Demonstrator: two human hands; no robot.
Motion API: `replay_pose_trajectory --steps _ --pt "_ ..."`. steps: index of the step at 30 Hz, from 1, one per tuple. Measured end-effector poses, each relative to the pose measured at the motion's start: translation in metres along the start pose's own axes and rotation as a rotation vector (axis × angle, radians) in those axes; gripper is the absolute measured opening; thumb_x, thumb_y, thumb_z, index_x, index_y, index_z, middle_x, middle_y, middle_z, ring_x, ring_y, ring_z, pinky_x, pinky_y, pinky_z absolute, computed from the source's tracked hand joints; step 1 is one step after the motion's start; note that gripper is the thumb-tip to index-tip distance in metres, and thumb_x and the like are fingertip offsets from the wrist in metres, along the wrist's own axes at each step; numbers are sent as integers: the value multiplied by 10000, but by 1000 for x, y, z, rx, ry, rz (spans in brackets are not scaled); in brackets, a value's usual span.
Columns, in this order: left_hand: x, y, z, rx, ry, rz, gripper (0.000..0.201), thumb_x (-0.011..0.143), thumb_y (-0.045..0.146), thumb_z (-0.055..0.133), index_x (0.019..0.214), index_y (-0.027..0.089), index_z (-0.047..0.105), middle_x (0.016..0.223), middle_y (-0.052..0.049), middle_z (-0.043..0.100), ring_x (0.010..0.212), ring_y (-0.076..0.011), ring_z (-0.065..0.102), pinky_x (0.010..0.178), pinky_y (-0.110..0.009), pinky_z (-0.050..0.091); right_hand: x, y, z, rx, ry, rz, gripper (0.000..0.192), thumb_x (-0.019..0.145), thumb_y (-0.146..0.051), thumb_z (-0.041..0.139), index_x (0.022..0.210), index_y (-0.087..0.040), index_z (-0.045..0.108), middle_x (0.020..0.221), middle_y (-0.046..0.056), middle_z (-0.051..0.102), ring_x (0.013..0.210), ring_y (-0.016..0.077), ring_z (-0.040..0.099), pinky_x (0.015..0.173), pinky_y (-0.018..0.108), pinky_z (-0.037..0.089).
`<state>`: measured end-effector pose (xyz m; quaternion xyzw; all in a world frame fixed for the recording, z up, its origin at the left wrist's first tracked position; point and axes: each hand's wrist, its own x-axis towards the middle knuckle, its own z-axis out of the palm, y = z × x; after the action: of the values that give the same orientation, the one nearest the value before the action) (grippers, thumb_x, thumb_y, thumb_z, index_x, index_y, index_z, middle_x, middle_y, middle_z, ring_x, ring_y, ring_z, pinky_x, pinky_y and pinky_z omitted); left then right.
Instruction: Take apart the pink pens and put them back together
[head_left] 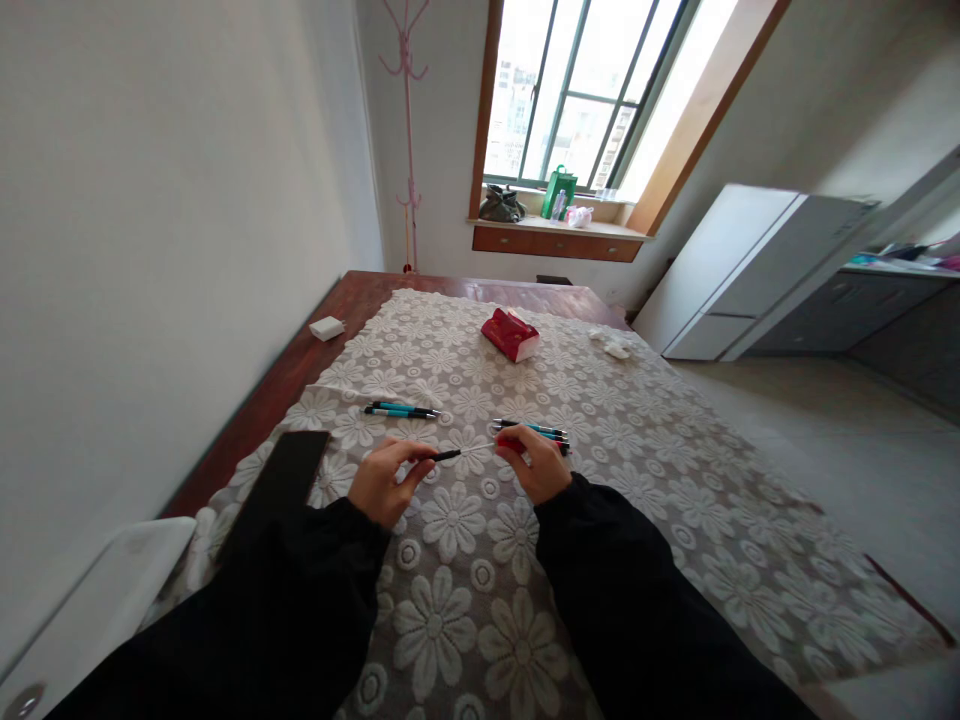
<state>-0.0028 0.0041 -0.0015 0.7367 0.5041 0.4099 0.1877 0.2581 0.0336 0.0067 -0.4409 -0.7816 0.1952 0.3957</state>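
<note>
My left hand [386, 478] pinches the dark end of a thin pen part [459, 452], and my right hand [538, 464] holds its other end, where a red piece shows between the fingers. Both hands hover low over a table [360, 295] covered with a flower-pattern lace cloth [480, 560]. Two blue-and-black pens [401, 409] lie on the cloth just beyond my left hand. A small bunch of similar pens [536, 430] lies right behind my right hand.
A black flat rectangular object [289, 470] lies left of my left arm. A red packet [511, 334] sits further back, a white box [327, 327] at the table's left edge, crumpled white paper [616, 348] at the right. A white wall runs along the left.
</note>
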Motion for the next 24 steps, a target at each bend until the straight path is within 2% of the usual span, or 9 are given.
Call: replay_pose_trajectory --steps 2,8,17,24 --pt "0 0 0 0 -10 1 129 854 283 637 947 232 710 835 -19 657 801 -168 614 748 -286 496 0 1 0 -38 16 7 71 872 -221 583 928 -187 611 855 55 671 754 180 617 718 300 493" --pt "0 0 0 -13 -36 -13 132 842 271 649 950 240 718 845 -16 676 794 -165 624 716 -273 495 -2 -3 1 -113 -60 -130 57 893 -222 570 929 -200 608 859 59 667 790 198 618 739 317 490" --pt "0 -1 0 12 -32 13 142 842 265 649 962 247 722 839 -12 686 802 -167 628 730 -270 504 -3 -1 4 -78 -13 -99 86 876 -204 583 960 -190 569 862 58 652 759 185 608 702 304 500" --pt "1 -1 0 32 -52 51 143 840 257 655 969 246 715 850 -13 693 827 -173 631 763 -283 506 -4 -3 6 -113 -70 -161 38 883 -177 557 916 -194 546 825 56 619 785 202 585 727 318 486"
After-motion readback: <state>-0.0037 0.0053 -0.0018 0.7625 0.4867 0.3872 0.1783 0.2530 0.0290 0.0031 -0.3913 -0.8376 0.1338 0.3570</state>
